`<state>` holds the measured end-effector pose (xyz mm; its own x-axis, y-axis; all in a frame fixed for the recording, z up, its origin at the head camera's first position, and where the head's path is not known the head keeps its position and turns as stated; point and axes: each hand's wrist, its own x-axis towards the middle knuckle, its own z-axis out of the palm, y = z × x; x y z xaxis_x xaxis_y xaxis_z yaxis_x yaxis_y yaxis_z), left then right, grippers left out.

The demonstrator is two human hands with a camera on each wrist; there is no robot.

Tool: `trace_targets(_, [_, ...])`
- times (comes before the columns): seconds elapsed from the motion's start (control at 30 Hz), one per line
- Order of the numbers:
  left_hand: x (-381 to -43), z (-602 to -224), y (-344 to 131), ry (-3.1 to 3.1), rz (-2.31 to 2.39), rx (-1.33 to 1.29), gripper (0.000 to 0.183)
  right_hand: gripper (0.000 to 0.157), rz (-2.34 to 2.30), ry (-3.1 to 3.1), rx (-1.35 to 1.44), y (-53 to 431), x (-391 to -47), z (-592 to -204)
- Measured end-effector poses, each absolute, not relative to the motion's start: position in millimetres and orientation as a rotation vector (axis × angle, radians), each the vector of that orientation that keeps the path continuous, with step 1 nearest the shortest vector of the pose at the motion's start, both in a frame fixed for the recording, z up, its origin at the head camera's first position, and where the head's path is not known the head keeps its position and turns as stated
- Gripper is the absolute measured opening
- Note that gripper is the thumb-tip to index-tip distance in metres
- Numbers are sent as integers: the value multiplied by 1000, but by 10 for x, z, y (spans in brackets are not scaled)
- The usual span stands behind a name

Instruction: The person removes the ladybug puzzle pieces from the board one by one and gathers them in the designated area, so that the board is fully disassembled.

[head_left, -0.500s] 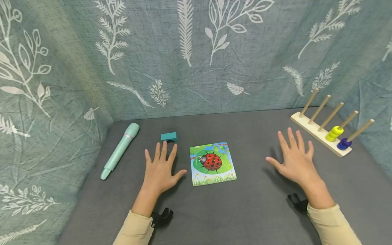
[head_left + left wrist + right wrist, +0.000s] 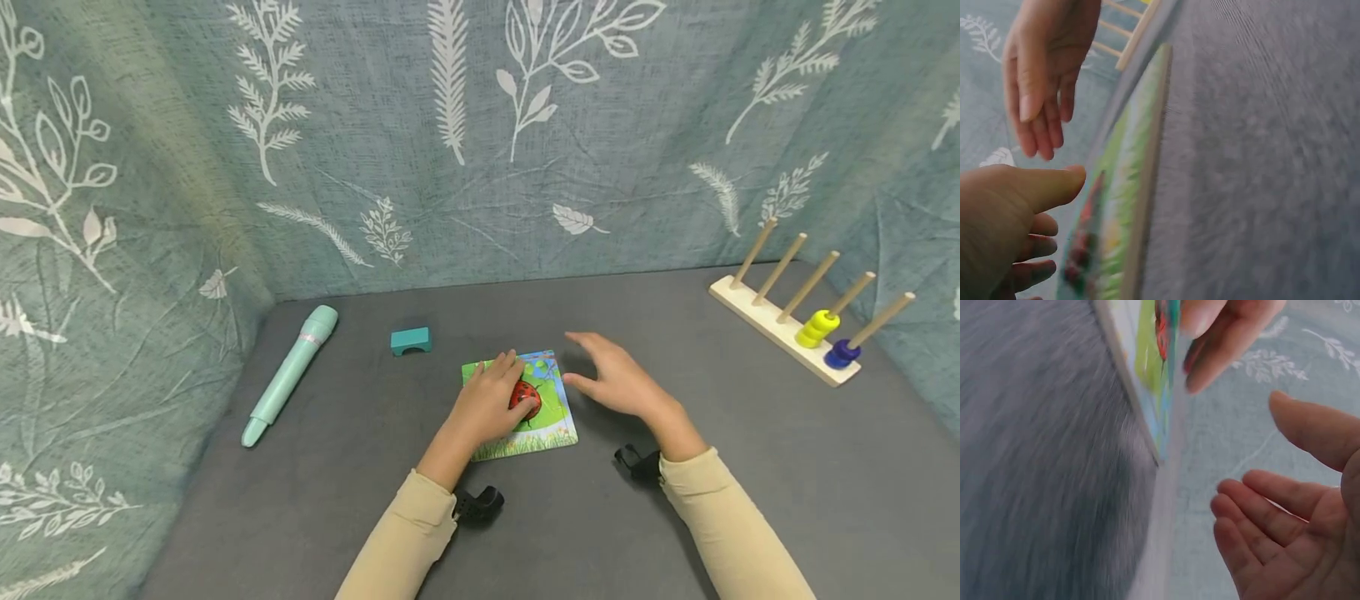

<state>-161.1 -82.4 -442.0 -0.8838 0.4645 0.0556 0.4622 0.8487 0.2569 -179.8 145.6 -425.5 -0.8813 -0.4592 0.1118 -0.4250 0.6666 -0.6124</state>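
A square ladybug puzzle board (image 2: 558, 417) lies flat at the middle of the table, green and blue with a red ladybug. Over its left half hovers my left hand (image 2: 489, 404), fingers extended and hiding part of the picture; the left wrist view has the thumb (image 2: 1054, 187) above the board's face. Just beyond the board's right edge, my right hand (image 2: 618, 377) holds nothing, its thumb and fingers spread apart and pointing toward the board. In the right wrist view its palm (image 2: 1285, 550) shows bare, apart from the board's corner.
Behind the board to the left sits a teal arch block (image 2: 410, 340). A mint-green toy microphone (image 2: 291, 375) lies at the far left. At the right stands a wooden peg rack (image 2: 780, 329) with yellow and blue rings. A patterned cloth (image 2: 420, 217) hangs behind the table.
Both hands have moved inward: the left rightward over the ladybug board, the right leftward to beside its right edge. The board, block, microphone and rack stay in place.
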Motion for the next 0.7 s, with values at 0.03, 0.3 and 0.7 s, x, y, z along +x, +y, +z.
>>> trace_targets(0.03, [-1628, -4444, -800, 3009, 431, 745, 61, 63, -1029, 2798, -755, 1414, -1823, -4269])
trace_targets(0.3, [-1653, -4592, -812, 2894, 672, 697, 62, 51, -1040, 2679, -790, 1204, -1985, -4420])
trace_targets(0.7, [-1672, -4706, -863, 2926, 896, 653, 68, 46, -993, 2656, -848, 1167, -2082, -4564])
